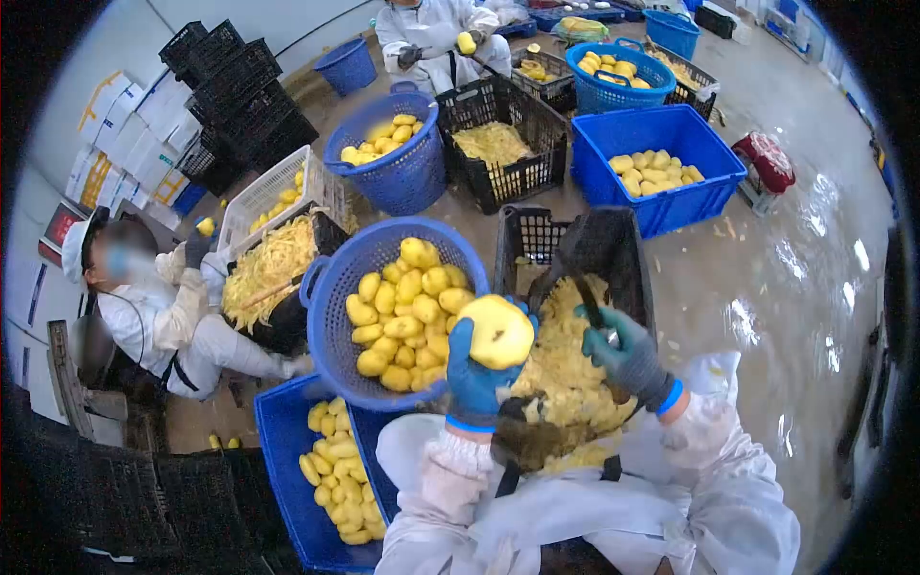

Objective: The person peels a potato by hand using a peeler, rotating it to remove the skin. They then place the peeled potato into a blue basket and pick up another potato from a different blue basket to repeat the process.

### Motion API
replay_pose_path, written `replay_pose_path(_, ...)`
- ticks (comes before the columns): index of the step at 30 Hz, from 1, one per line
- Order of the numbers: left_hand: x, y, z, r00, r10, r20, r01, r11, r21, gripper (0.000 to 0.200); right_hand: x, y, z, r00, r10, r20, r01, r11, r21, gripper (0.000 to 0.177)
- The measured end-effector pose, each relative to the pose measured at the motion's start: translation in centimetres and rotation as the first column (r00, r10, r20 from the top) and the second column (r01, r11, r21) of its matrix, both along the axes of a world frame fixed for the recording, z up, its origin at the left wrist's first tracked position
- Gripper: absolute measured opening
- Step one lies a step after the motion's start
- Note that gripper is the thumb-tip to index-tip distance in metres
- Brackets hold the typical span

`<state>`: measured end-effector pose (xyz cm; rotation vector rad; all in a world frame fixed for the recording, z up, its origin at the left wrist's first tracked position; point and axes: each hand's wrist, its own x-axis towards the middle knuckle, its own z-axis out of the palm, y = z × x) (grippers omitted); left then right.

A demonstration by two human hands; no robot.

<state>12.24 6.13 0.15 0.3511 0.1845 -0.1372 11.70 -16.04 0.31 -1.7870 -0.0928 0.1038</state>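
At edge of crate [525, 230], potato [496, 331] is being clamped by left grip [475, 379], tool [589, 305] by right grip [625, 353], trimming apparently requiring turning.

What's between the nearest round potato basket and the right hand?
In the head view, the left hand holding a potato; peelings show beneath the gap to the right hand.

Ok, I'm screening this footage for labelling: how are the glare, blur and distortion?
Head view overall: strong fisheye curve, dark rounded corners; head view, right side: white glare patches on the shiny floor; head view, centre: the potato in the left hand looks fairly sharp, the tool in the right hand dark and unclear; head view, left: a smudge hides part of the person.
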Motion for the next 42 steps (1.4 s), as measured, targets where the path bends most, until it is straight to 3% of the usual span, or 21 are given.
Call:
replay_pose_path(3,-2.0,-1.4,1.5,0.994,0.106,0.039,-0.112,0.956,0.272,0.051,-4.8,1.1,1.2,0.853,0.197,0.484,0.048,0.893,-0.448,0.038)
replay_pose_path(5,-2.8,-2.4,1.9,0.980,0.180,0.088,-0.200,0.888,0.414,0.048,-7.1,1.9,2.1,0.818,0.260,0.514,0.062,0.848,-0.527,0.045)
replay_pose_path(6,-2.8,-2.8,1.7,0.976,0.187,0.115,-0.215,0.920,0.327,0.043,-7.9,2.3,2.4,0.799,0.296,0.523,0.066,0.822,-0.565,0.048)
replay_pose_path(9,-3.3,-3.3,0.9,0.962,0.228,0.151,-0.269,0.888,0.374,0.043,-9.1,3.1,3.1,0.735,0.352,0.579,0.163,0.738,-0.655,0.054)
replay_pose_path(10,-3.5,-3.8,1.1,0.937,0.308,0.165,-0.349,0.816,0.460,0.043,-9.3,3.1,2.2,0.728,0.387,0.566,0.148,0.718,-0.680,0.058)
replay_pose_path(16,-3.7,-3.7,0.2,0.898,0.381,0.222,-0.441,0.754,0.487,0.042,-9.8,3.9,2.5,0.755,0.391,0.526,0.217,0.609,-0.763,0.060)
replay_pose_path(19,-3.5,-3.8,-0.9,0.869,0.429,0.246,-0.484,0.637,0.600,0.040,-9.2,4.3,2.0,0.752,0.402,0.523,0.240,0.572,-0.784,0.056)
replay_pose_path(22,-3.4,-4.0,-0.9,0.874,0.457,0.164,-0.476,0.742,0.472,0.042,-8.9,4.6,1.3,0.750,0.415,0.515,0.254,0.538,-0.804,0.056)
replay_pose_path(24,-4.1,-4.5,-1.7,0.816,0.406,0.412,-0.571,0.448,0.688,0.043,-7.9,5.0,0.7,0.822,0.362,0.440,0.180,0.567,-0.803,0.056)
replay_pose_path(27,-4.6,-4.6,-3.0,0.719,0.297,0.629,-0.675,0.082,0.733,0.047,-6.6,5.0,0.9,0.875,0.338,0.347,0.084,0.599,-0.796,0.056)
replay_pose_path(28,-4.8,-4.8,-3.2,0.722,0.302,0.622,-0.668,0.074,0.740,0.045,-6.6,4.9,0.9,0.886,0.339,0.317,0.052,0.606,-0.794,0.056)
replay_pose_path(30,-4.4,-4.6,-3.3,0.745,0.338,0.576,-0.646,0.150,0.748,0.042,-6.9,4.9,0.6,0.847,0.331,0.416,0.128,0.632,-0.764,0.056)
replay_pose_path(32,-3.7,-3.8,-3.8,0.785,0.396,0.476,-0.603,0.316,0.733,0.039,-7.1,4.7,0.8,0.824,0.332,0.458,0.165,0.634,-0.756,0.057)
replay_pose_path(34,-3.9,-4.0,-3.1,0.799,0.305,0.518,-0.595,0.282,0.753,0.039,-7.7,4.6,1.9,0.828,0.340,0.446,0.161,0.618,-0.770,0.057)
replay_pose_path(37,-3.8,-4.8,-1.5,0.818,0.366,0.443,-0.573,0.453,0.683,0.047,-7.9,4.6,3.1,0.861,0.340,0.377,0.152,0.537,-0.830,0.056)
replay_pose_path(39,-3.3,-5.0,-0.7,0.839,0.450,0.304,-0.536,0.595,0.599,0.049,-8.6,4.5,2.7,0.817,0.368,0.444,0.189,0.556,-0.809,0.056)
replay_pose_path(40,-2.5,-4.9,-1.2,0.774,0.549,0.314,-0.608,0.508,0.609,0.043,-9.0,4.5,2.5,0.793,0.382,0.474,0.205,0.566,-0.798,0.056)
replay_pose_path(42,-2.1,-4.4,-0.9,0.778,0.556,0.293,-0.613,0.570,0.547,0.046,-9.8,4.7,2.6,0.813,0.366,0.453,0.168,0.597,-0.784,0.054)
